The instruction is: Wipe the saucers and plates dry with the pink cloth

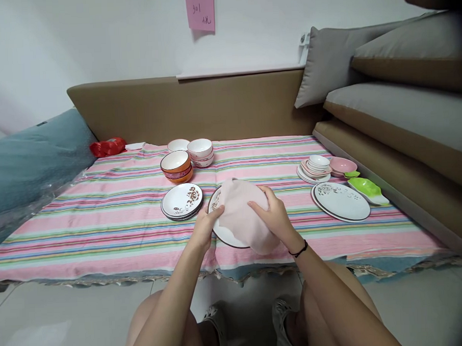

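Observation:
A white plate [231, 238] with a dark rim and brown floral print is held up in front of me over the striped cloth. My left hand [208, 225] grips its left edge, thumb on top and fingers beneath. Draped across most of the plate is a pale pink cloth [242, 213]. My right hand [273, 214] is closed on the cloth at the plate's right side, thumb on top; its other fingers are largely hidden. Just left of the plate lies a short stack of similar floral plates [181, 200].
Behind the stack stand orange bowls [176, 165] and white-and-pink bowls [201, 151]. To the right are oval plates [341, 201], small nested dishes [317, 166], a pink bowl [343, 166] and a green leaf-shaped dish [367, 189]. Cushions [404, 109] line the right side.

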`<state>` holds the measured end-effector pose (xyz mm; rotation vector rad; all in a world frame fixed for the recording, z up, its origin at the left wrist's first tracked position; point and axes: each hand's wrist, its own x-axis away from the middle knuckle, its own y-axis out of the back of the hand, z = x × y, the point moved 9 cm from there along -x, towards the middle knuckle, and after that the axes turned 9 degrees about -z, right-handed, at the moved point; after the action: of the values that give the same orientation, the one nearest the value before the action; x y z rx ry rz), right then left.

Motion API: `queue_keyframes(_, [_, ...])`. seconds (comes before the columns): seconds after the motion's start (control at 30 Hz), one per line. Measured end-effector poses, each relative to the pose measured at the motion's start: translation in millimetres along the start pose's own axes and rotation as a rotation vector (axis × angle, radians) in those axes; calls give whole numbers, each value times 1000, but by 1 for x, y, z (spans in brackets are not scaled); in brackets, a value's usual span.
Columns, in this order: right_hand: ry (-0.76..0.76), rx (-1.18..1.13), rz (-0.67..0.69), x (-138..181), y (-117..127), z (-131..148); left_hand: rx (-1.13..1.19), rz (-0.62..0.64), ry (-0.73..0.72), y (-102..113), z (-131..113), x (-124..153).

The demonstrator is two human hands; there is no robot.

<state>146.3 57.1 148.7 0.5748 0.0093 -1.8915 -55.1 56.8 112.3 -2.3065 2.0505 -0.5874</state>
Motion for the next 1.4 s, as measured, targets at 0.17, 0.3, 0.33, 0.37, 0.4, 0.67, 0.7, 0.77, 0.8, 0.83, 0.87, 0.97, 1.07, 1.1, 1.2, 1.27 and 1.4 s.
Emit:
queue_keyframes(0.17, [-355,-332,27,21,-21,-21,117,-201,-38,15,0,-6])
queue_keyframes(0.3, [-572,-564,66,48,-45,-27,197,-325,-98,24,-6,-5])
queue_keyframes(0.33, [-584,-595,66,50,-47,-26,199,-325,-109,24,-7,-6])
queue_keyframes(0.37, [-583,-619,62,50,-48,-25,189,-311,-113,23,-8,-6])
queue_keyframes(0.4, [-577,-634,46,47,-45,-25,169,-284,-109,21,-8,-7])
queue_keyframes(0.67, [-432,-456,292,15,-17,-17,-216,167,120,-13,10,10])
queue_keyframes(0.7, [-393,-402,366,18,-19,-12,-250,195,142,-14,12,13])
queue_keyframes(0.77, [-354,-316,444,25,-23,-7,-293,222,168,-15,14,18])
queue_keyframes(0.8, [-354,-296,456,28,-24,-6,-299,235,172,-16,15,19])
queue_keyframes(0.83, [-359,-292,449,29,-24,-6,-294,241,171,-17,15,19])
queue_keyframes(0.87, [-365,-306,421,28,-23,-7,-274,233,165,-18,15,19])
queue_keyframes(0.97, [-406,-403,270,20,-16,-14,-135,109,109,-14,11,10])
queue_keyframes(1.07, [-518,-485,105,18,-13,-31,15,-98,28,-3,9,2])
queue_keyframes(1.1, [-556,-500,59,21,-13,-36,53,-161,1,0,9,0])
queue_keyframes(1.2, [-641,-538,-25,36,-23,-43,167,-277,-80,6,13,-1])
queue_keyframes(1.27, [-678,-577,-41,46,-32,-43,218,-275,-97,5,17,0])
queue_keyframes(1.4, [-666,-603,-51,46,-34,-41,195,-94,-45,-10,16,0])
